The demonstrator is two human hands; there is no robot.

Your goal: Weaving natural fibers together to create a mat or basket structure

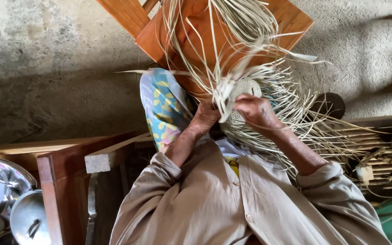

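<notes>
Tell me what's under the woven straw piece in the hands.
Under the straw piece, loose strands hang over a patterned trouser leg and a wooden chair. The strands cover the lap beneath.

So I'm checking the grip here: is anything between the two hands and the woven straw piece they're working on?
Nothing visible. The left hand and right hand are both already on the woven straw piece. Only its own loose strands fan out around the fingers, over the wooden chair.

A crinkled silvery foil packet (1, 183) with pink and dark print lies at lower left; no signs or screens appear.
</notes>
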